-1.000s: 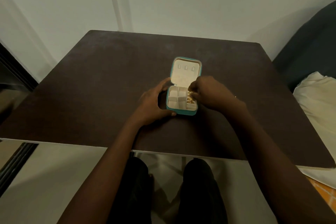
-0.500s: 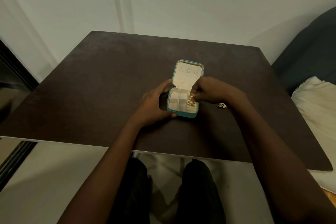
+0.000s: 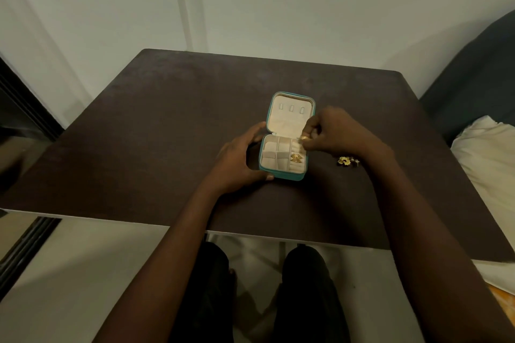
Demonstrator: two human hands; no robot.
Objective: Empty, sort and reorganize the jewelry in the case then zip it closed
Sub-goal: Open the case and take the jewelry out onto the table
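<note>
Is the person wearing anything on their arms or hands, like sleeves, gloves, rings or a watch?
No. Both forearms are bare up to the frame's edge. The left hand and right hand show no gloves, and no watch or bracelet shows at either wrist. Rings are too small to tell.

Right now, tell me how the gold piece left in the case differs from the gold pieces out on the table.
The gold piece in the case lies in a right-hand compartment of the teal jewelry case; the gold pieces on the table lie on the bare dark table, right of the case. The first is alone; the others form a small cluster. Neither is touched by a hand. Both look gold.
</note>
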